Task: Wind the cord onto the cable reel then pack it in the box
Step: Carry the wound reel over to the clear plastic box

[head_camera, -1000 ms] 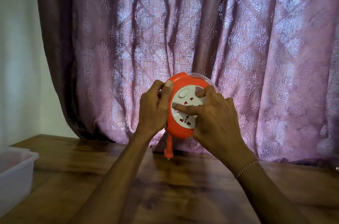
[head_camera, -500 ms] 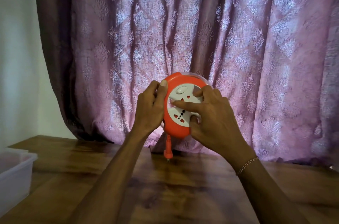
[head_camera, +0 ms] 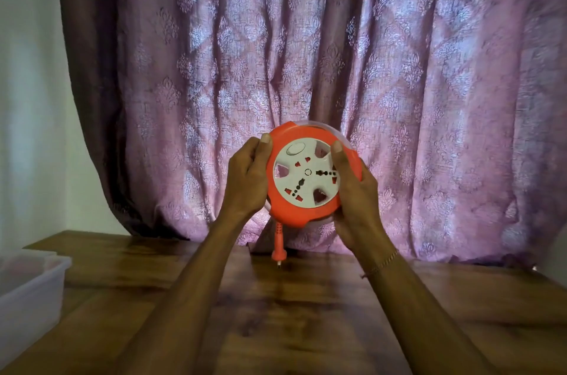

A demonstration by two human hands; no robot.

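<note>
My right hand [head_camera: 352,190] has left the white socket face and now clasps the round orange plastic cable reel's [head_camera: 310,173] right edge; left hand [head_camera: 247,178] grips the left edge, orange plug [head_camera: 277,255] dangling just above the wooden worktop [head_camera: 291,313].

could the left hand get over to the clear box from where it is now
Probably yes, once it lets go. The left hand grips the cable reel above the table; the box sits at far left with nothing between.

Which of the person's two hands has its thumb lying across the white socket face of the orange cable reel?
The right hand: its thumb crosses the white socket face of the round orange plastic cable reel. The left hand's thumb stays on the orange rim.
</note>
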